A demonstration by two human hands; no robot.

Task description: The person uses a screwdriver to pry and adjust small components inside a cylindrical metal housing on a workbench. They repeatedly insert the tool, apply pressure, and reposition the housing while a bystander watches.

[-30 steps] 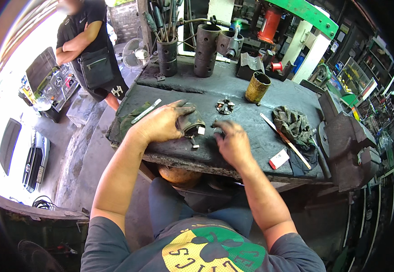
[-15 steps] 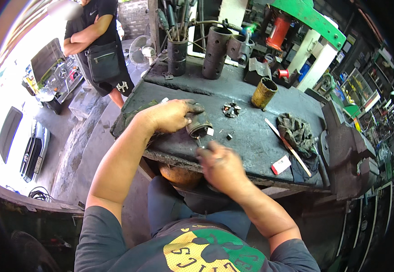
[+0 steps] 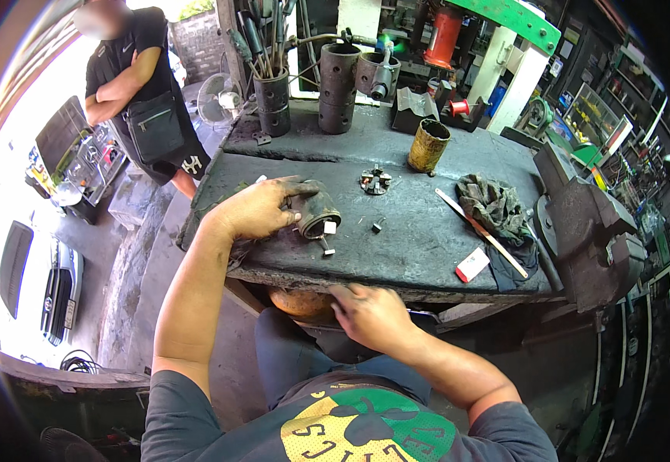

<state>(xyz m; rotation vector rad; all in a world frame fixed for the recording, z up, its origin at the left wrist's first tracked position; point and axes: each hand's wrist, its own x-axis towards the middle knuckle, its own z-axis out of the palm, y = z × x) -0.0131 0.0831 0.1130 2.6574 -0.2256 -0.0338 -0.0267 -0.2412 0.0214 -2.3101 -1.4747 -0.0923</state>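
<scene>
My left hand (image 3: 264,206) is wrapped over a dark cylindrical metal housing (image 3: 321,202) lying on the workbench (image 3: 420,254). At the housing's open mouth are two small shiny blocks, one block (image 3: 329,228) at the rim and a lower block (image 3: 328,250) on a short lead. My right hand (image 3: 373,316) hovers at the bench's front edge, apart from the housing. Its fingers are curled together, and anything inside them is hidden. Beyond the housing sits a round brush holder (image 3: 375,182). A loose dark block (image 3: 379,225) with a lead lies nearer.
A rusty yellow tube (image 3: 428,146) stands toward the back. At right are a crumpled rag (image 3: 493,204), a flat strip (image 3: 480,231), a small red-and-white box (image 3: 472,266) and a vise (image 3: 589,239). Tools fill a metal holder (image 3: 273,100); a person (image 3: 139,100) stands at far left.
My right hand has drawn back from the housing's mouth toward me, past the bench edge. The lower block on its lead now shows. My left hand stays on the housing; the whole view has shifted slightly.
</scene>
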